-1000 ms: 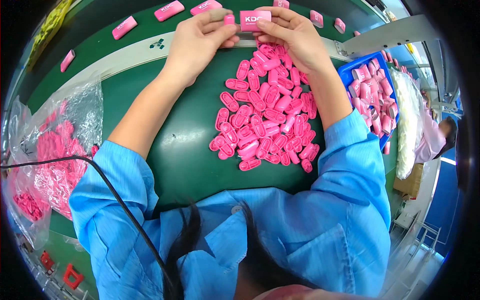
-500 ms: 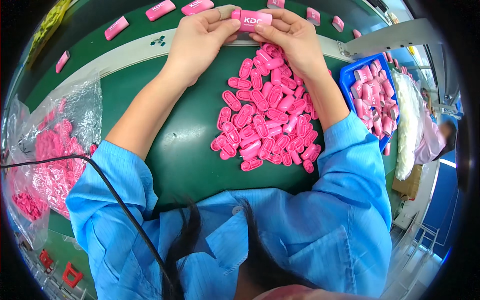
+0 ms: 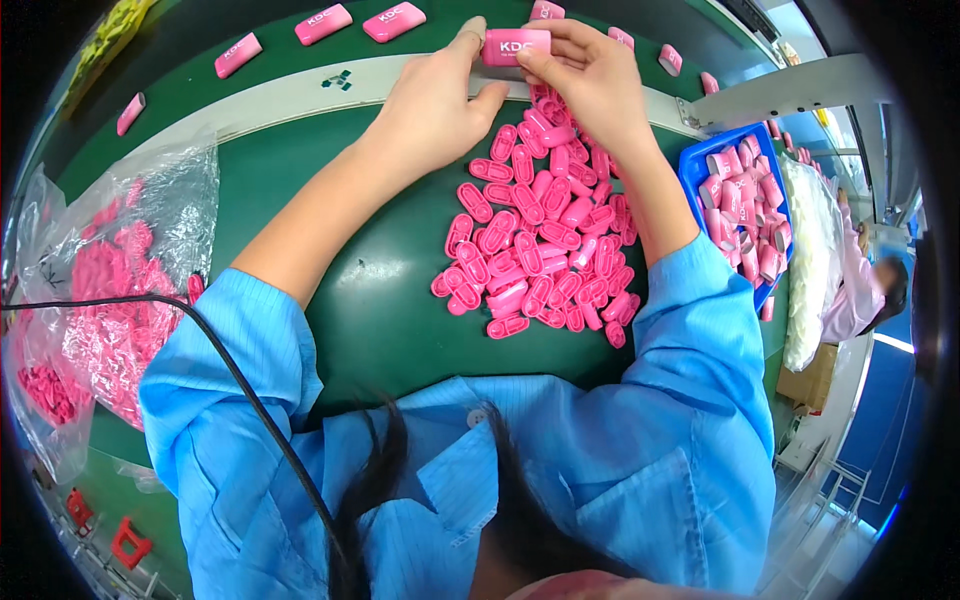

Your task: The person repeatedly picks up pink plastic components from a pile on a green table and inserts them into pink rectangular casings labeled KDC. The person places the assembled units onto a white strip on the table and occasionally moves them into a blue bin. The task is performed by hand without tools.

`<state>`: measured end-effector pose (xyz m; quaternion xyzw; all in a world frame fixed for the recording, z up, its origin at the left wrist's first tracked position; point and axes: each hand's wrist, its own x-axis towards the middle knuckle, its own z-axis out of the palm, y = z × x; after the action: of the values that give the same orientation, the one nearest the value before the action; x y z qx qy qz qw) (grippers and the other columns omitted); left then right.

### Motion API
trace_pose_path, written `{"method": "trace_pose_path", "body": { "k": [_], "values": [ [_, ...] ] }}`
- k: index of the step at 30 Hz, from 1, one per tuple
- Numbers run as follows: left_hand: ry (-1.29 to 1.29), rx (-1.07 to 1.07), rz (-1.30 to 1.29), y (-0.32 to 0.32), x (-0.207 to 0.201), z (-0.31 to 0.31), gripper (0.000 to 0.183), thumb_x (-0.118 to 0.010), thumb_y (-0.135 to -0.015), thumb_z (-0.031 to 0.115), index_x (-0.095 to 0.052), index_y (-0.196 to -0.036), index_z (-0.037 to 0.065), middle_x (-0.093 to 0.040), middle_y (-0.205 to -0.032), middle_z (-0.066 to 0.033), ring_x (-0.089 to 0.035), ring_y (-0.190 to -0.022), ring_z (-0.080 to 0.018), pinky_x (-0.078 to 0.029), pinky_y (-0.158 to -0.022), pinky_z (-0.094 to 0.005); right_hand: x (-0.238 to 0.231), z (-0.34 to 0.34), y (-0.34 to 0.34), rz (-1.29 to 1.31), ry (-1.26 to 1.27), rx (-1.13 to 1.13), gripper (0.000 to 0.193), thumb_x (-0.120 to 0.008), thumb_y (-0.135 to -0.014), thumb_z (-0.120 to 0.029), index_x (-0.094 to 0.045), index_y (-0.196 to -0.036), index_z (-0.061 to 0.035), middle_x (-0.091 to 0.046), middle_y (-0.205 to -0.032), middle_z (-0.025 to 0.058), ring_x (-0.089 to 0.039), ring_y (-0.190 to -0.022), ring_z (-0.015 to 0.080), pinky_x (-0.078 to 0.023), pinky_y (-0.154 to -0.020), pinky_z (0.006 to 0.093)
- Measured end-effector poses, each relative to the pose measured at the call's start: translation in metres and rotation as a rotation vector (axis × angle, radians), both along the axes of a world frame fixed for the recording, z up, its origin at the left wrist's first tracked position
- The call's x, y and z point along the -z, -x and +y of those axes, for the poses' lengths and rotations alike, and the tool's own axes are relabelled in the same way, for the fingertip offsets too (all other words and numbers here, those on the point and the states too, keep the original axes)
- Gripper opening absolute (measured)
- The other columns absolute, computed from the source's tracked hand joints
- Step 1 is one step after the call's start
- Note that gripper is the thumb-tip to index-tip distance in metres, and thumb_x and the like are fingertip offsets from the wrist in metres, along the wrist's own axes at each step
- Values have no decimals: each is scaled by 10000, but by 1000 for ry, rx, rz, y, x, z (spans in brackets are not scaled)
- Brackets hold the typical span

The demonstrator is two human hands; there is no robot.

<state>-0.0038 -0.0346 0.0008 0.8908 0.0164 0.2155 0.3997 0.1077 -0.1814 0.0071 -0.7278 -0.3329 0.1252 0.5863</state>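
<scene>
Currently, case (image 3: 503,58): pink, its white print facing up; it is resting in the right hand (image 3: 605,90), over the white rail (image 3: 280,103);
Right hand: thumb and fingers are gripping the case by its right end, the thumb lying on top;
Left hand (image 3: 435,108): thumb and forefinger are spreading apart; the forefinger, wearing a pale cover, is pointing at the case's left end; whether it is touching, I cannot tell;
Shells (image 3: 528,203): pink ovals are lying heaped on the green table (image 3: 380,320), between the forearms, many showing their hollow side;
Tray (image 3: 694,190): blue, it is holding a pile of pink cases, right of the right forearm;
Bag (image 3: 180,205): clear plastic, it is holding pink parts at the left;
Other cases (image 3: 238,54): they are lying spaced out beyond the rail;
Cable (image 3: 150,297): black, it is crossing the left sleeve (image 3: 265,325)
</scene>
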Motion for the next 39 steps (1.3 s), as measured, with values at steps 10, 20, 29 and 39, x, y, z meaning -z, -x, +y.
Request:
{"method": "trace_pose_path", "body": {
  "k": [10,20,29,39],
  "values": [
    [-17,70,210,7,-24,21,229,-695,-796,213,-699,-868,-5,-669,-778,-129,-661,-798,-289,-511,-769,-374,6,55,-67,-460,296,131,361,-640,-848,-157,-590,-1100,96,-694,-833,157,-657,-654,237,-533,-631,310],
    [-334,128,150,16,-10,-7,251,-689,-769,192,-672,-945,14,-660,-890,-161,-645,-729,-309,-523,-706,-383,13,11,-87,-799,638,136,341,-574,-881,-277,-641,-1069,-1,-627,-1075,211,-567,-994,387,-438,-895,453],
    [737,211,185,-2,3,16,323,-614,-902,153,-599,-1190,6,-655,-949,-83,-645,-798,-142,-540,-729,-245,9,43,-68,-693,449,233,311,-604,-851,-255,-632,-980,26,-654,-953,222,-616,-892,406,-495,-797,438],
    [1070,208,134,-13,13,26,291,-633,-893,113,-582,-1108,-76,-652,-994,-119,-669,-902,-186,-555,-821,-261,5,-11,-6,366,-159,-122,349,-641,-891,-107,-552,-1197,35,-647,-1048,100,-650,-913,149,-525,-772,232]
  ]
}}
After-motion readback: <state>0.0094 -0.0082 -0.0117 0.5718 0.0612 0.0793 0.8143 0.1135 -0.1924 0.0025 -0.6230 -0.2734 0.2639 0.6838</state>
